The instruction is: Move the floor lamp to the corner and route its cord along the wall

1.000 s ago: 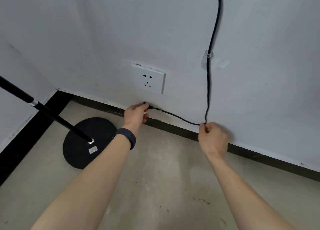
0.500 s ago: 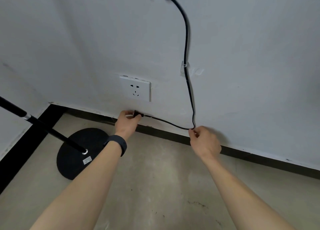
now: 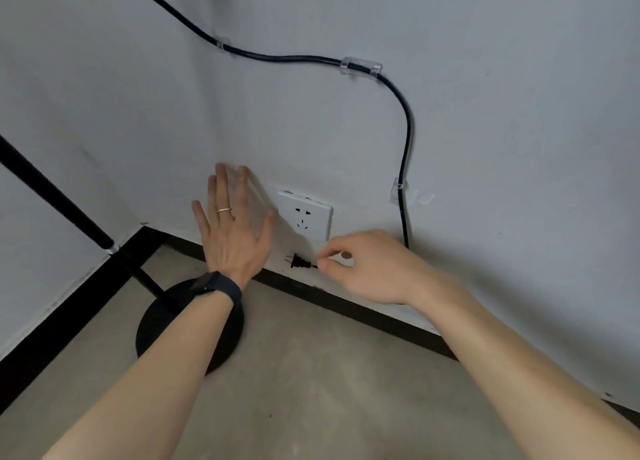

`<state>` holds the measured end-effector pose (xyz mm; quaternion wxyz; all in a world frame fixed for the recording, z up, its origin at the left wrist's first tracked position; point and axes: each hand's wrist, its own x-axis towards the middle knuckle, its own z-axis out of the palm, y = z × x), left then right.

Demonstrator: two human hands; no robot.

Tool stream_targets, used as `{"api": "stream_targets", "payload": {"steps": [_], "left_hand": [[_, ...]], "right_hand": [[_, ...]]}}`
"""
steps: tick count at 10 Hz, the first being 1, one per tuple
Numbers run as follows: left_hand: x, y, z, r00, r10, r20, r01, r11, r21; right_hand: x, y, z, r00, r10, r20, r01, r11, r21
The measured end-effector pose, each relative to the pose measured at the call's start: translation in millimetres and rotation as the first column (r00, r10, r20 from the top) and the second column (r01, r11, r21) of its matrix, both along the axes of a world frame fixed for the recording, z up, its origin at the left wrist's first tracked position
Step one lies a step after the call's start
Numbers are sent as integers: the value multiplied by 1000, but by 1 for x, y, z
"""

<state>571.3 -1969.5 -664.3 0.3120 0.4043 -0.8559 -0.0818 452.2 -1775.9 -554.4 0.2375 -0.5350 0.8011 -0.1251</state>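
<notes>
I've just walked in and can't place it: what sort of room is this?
Probably a bare indoor room corner: plain white wall with an outlet, dark baseboard, concrete-looking floor, and a floor lamp base.

You get soft, even, rather dim light; your left hand [image 3: 235,231] blurs at the fingertips and casts a faint shadow rightward on the wall [image 3: 485,148]. Wide-angle distortion bends the edges.

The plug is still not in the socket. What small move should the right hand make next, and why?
Probably lift the plug up to the wall socket and turn its prongs toward the wall. The right hand pinches the cord just behind the plug, which hangs below the socket with prongs pointing left; the left hand is open.
</notes>
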Motion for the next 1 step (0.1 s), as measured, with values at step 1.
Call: {"api": "stream_targets", "payload": {"steps": [1], "left_hand": [[-4, -1, 3, 998, -41, 37, 43, 998, -40]], "right_hand": [[3, 0, 60, 999, 45, -4, -45, 964, -262]]}}
